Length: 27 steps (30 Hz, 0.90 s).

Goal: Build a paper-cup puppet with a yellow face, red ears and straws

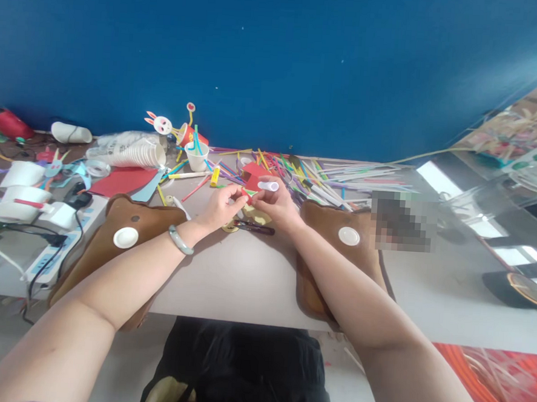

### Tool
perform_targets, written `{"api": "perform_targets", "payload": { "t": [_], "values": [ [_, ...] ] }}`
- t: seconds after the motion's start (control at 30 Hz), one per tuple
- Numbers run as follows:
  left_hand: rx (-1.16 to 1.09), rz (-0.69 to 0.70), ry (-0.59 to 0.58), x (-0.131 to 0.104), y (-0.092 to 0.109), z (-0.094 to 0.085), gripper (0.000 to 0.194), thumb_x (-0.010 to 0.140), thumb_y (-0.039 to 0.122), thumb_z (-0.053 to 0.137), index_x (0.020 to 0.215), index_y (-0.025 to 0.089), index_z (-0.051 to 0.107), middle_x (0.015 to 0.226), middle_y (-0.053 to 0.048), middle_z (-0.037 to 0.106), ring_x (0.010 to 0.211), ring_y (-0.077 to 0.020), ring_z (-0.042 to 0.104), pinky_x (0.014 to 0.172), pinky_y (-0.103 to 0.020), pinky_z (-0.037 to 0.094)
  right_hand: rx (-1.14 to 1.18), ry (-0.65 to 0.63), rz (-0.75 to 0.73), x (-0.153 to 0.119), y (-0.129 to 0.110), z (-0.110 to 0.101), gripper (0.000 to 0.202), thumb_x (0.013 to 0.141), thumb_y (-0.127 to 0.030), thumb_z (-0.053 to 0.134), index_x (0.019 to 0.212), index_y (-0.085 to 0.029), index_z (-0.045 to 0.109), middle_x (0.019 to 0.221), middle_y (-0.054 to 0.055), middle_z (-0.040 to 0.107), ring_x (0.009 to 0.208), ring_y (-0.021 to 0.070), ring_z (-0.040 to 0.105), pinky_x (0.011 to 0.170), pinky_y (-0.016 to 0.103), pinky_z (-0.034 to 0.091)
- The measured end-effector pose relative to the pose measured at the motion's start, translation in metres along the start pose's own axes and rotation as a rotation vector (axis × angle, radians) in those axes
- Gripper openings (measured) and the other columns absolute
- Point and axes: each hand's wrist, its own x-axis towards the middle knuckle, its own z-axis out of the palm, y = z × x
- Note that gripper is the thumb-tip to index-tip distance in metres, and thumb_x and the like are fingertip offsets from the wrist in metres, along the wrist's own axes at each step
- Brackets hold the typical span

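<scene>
My left hand [225,207] is closed in a pinch on a small red piece [247,193], probably paper, in front of my body. My right hand [281,208] meets it there, its fingertips near the same piece. A short white tube with a purplish end [268,186] is held in my right hand, its round end facing me. Whether the right fingertips also grip the red piece, I cannot tell. Just below the hands lies a pair of dark-handled scissors [256,227]. Behind them is red paper [252,173], and a yellow glue stick [215,176] stands to the left.
Brown cushions [105,258] [322,277] lie under my forearms. Colourful pipe cleaners [361,173] spread along the blue wall [277,62]. At left are stacked paper cups [137,154], a bunny-faced cup figure [163,125] and a power strip [60,249]. A tape roll [529,290] sits at right.
</scene>
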Motion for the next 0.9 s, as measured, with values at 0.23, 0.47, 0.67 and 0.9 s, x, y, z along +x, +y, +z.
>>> {"api": "perform_targets", "payload": {
  "t": [0.23,0.47,0.67,0.9],
  "values": [
    [-0.027,-0.009,-0.012,0.0017,-0.0053,0.0016,0.017,0.083,0.030,0.057,0.072,0.017,0.057,0.069,-0.001,0.062,0.066,-0.0132,0.055,0.057,-0.024,0.040,0.007,-0.014,0.006,0.0013,0.0041,-0.0012,0.056,0.068,-0.024,0.073,0.114,-0.025,0.042,0.070,-0.007,0.063,0.060,0.0112,0.056,0.058,0.025,0.041],
    [-0.052,-0.031,-0.011,0.0019,-0.0060,0.0020,0.019,0.083,0.032,0.057,0.070,0.018,0.055,0.067,0.000,0.059,0.064,-0.0130,0.053,0.058,-0.025,0.040,0.016,-0.010,0.017,0.0003,0.0007,-0.0007,0.057,0.065,-0.019,0.069,0.114,-0.026,0.042,0.072,-0.006,0.063,0.063,0.0124,0.059,0.059,0.026,0.042],
    [-0.056,-0.034,-0.013,0.0023,-0.0022,0.0017,0.020,0.081,0.033,0.057,0.069,0.018,0.055,0.065,0.000,0.058,0.063,-0.0127,0.052,0.057,-0.024,0.039,-0.005,-0.012,0.015,0.0002,0.0009,0.0001,0.058,0.067,-0.025,0.074,0.114,-0.025,0.041,0.070,-0.005,0.064,0.064,0.0136,0.060,0.060,0.027,0.043],
    [-0.058,-0.023,-0.012,0.0019,-0.0026,0.0019,0.020,0.082,0.032,0.057,0.068,0.018,0.055,0.066,0.000,0.058,0.064,-0.0125,0.052,0.056,-0.023,0.041,-0.014,-0.003,0.015,0.0007,0.0016,-0.0003,0.055,0.065,-0.022,0.071,0.112,-0.026,0.042,0.069,-0.007,0.062,0.064,0.0134,0.059,0.059,0.027,0.042]
  ]
}}
